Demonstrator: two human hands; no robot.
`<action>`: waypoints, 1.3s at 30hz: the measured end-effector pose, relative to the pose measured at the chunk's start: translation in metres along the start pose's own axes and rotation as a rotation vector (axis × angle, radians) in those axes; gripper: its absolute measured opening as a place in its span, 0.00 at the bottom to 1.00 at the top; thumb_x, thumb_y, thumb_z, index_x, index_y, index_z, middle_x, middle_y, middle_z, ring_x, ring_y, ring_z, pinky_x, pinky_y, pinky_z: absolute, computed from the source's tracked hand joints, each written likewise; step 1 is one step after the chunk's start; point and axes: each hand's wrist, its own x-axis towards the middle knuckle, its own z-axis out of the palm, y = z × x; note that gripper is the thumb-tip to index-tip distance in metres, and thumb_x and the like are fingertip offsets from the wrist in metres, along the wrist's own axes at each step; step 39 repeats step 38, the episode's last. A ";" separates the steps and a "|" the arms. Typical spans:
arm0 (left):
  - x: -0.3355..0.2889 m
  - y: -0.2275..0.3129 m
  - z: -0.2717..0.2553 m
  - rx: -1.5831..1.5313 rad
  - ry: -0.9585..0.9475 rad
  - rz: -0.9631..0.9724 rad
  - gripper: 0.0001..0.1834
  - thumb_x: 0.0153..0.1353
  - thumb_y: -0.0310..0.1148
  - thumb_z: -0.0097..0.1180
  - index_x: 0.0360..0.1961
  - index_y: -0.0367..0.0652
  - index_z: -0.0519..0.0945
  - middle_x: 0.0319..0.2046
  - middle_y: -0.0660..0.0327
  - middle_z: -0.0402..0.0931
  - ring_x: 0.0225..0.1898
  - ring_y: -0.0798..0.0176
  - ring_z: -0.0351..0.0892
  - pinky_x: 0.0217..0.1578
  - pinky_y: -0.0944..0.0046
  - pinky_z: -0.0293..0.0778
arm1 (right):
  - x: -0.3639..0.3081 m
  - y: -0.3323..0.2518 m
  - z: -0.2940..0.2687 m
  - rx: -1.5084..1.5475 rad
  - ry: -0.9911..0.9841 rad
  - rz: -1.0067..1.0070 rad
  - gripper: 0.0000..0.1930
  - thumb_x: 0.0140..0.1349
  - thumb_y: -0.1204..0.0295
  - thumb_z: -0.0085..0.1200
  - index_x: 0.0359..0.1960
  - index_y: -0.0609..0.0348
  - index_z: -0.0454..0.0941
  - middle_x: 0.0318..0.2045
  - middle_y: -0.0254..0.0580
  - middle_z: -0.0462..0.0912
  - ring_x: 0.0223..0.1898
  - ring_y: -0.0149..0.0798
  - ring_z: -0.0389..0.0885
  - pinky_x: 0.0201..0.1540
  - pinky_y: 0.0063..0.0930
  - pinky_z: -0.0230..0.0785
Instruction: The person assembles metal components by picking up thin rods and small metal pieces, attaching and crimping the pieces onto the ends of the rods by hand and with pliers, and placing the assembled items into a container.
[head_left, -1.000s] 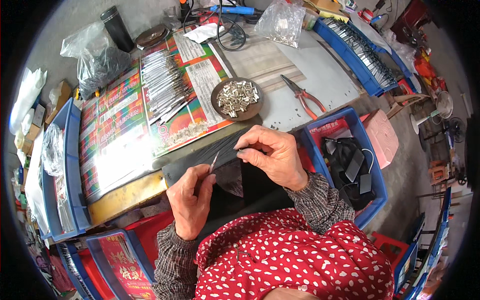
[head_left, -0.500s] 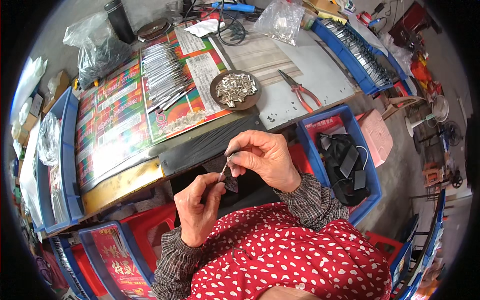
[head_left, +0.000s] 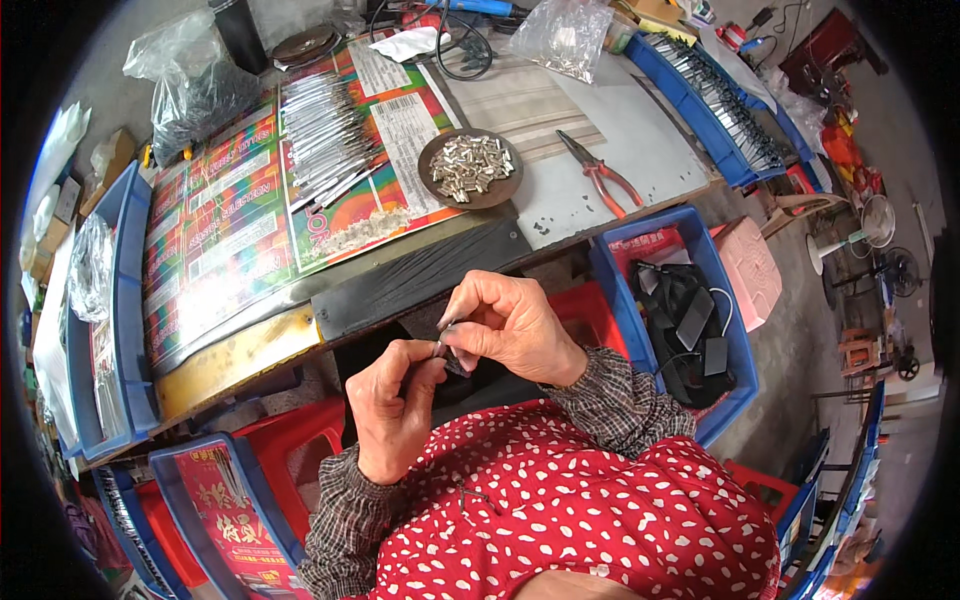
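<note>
In front of my red spotted apron, my left hand (head_left: 395, 405) pinches thumb to forefinger, with the other fingers curled. My right hand (head_left: 520, 330) pinches just beside it, so the fingertips nearly meet. Between them only a speck of a thin, light-coloured piece (head_left: 439, 346) shows; the fingers hide the rest. A dark patch, perhaps a scrap of cloth, hangs below the right fingertips. On the bench beyond my hands stands a round dark dish (head_left: 510, 190) of small silvery metal sleeves (head_left: 470, 165). Left of it lies a pile of thin metal rods (head_left: 325, 140).
Red-handled pliers (head_left: 600, 172) lie on the bench's right part. A blue bin (head_left: 735, 400) with black items stands below the right edge. Another blue bin (head_left: 140, 300) stands at the left, and a blue tray (head_left: 700, 110) of rods at the far right. A clear bag (head_left: 195, 95) sits at the back left.
My hands have drawn closer together, and the light piece between them now shows less. The right hand has shifted slightly left and down. The bench things stay put.
</note>
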 end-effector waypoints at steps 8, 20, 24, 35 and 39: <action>0.001 0.002 -0.003 -0.180 -0.083 -0.156 0.02 0.57 0.19 0.55 0.31 0.34 0.76 0.20 0.63 0.74 0.23 0.74 0.73 0.25 0.74 0.68 | 0.004 -0.001 -0.002 -0.063 -0.034 0.014 0.05 0.60 0.77 0.57 0.35 0.65 0.75 0.26 0.32 0.76 0.23 0.20 0.72 0.24 0.13 0.66; 0.000 -0.003 -0.002 -0.029 -0.021 -0.090 0.04 0.56 0.17 0.55 0.33 0.34 0.75 0.22 0.61 0.75 0.24 0.73 0.74 0.27 0.74 0.70 | 0.005 0.004 -0.003 -0.049 0.010 0.032 0.05 0.59 0.78 0.58 0.34 0.65 0.75 0.27 0.35 0.75 0.23 0.22 0.74 0.24 0.14 0.68; -0.002 -0.006 0.000 -0.078 -0.040 -0.107 0.04 0.55 0.18 0.57 0.31 0.34 0.75 0.22 0.61 0.75 0.23 0.72 0.74 0.26 0.72 0.70 | 0.005 0.009 -0.002 -0.070 0.003 -0.040 0.06 0.60 0.74 0.58 0.33 0.63 0.73 0.21 0.30 0.74 0.20 0.18 0.70 0.20 0.12 0.62; 0.001 -0.005 0.002 0.009 0.019 -0.062 0.05 0.53 0.20 0.59 0.30 0.37 0.75 0.23 0.59 0.77 0.20 0.62 0.76 0.23 0.71 0.69 | 0.008 0.011 0.000 -0.106 0.029 -0.035 0.05 0.60 0.76 0.56 0.32 0.64 0.73 0.25 0.33 0.75 0.19 0.19 0.70 0.19 0.13 0.62; -0.002 -0.008 -0.003 -0.103 -0.076 -0.134 0.02 0.58 0.23 0.57 0.31 0.38 0.76 0.24 0.62 0.79 0.22 0.60 0.78 0.25 0.72 0.69 | 0.005 0.011 -0.005 -0.084 -0.050 -0.008 0.04 0.61 0.77 0.56 0.31 0.64 0.74 0.26 0.34 0.75 0.21 0.21 0.71 0.22 0.13 0.63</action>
